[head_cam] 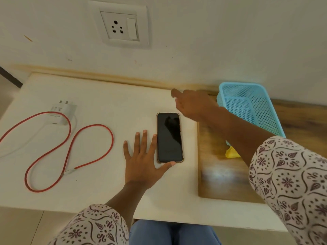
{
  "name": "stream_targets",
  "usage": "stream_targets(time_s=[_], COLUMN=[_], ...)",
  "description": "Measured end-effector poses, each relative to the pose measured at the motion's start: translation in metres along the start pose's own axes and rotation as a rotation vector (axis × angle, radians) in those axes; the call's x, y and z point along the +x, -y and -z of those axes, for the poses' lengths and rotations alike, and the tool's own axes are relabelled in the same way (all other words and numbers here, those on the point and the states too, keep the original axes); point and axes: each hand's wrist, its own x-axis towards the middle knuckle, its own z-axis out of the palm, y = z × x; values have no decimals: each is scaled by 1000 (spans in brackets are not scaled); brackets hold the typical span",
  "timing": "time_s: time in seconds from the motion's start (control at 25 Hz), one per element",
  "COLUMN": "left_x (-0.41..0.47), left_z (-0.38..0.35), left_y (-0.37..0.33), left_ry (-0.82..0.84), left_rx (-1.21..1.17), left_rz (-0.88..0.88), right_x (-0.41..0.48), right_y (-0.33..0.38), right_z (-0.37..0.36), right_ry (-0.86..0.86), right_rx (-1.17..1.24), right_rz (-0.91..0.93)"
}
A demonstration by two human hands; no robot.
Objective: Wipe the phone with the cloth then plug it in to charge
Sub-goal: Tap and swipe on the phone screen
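The left grip (141,161) lies flat on the white bench (106,96), fingers straight and spread, holding nothing. Its thumb and forefinger touch the phone (169,137), which lies screen up and dark. To the right, the yellow cloth (231,153) shows partly behind the right forearm, on a wooden board (217,174). At left, 1 red cable (70,147) loops near a white charger (62,112). Farther back, the right grip (191,105) hangs blurred beside a blue basket (251,103); open or closed cannot be told. 1 wall socket (122,27) sits above.
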Motion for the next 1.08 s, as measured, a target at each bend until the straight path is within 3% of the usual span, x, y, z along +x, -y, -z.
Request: stream_targets(time_s=[0.2,0.32,0.52,0.92,1.08], left_x=[0,0,0,0,-1], left_z=[0,0,0,0,2], left_y=[1,0,-1,1,0], left_ry=[-8,-16,-15,1,4], left_rx=[-3,-15,-21,-6,-30], left_rz=[2,0,1,-2,-16], right_x=[0,-3,4,-23,-61], right_y=[7,23,38,12,43], right_z=[-2,-6,-12,-14,-23], right_ry=[136,86,83,89,144], right_rx=[13,129,44,-14,165], right_rz=[20,117,214,-68,-55])
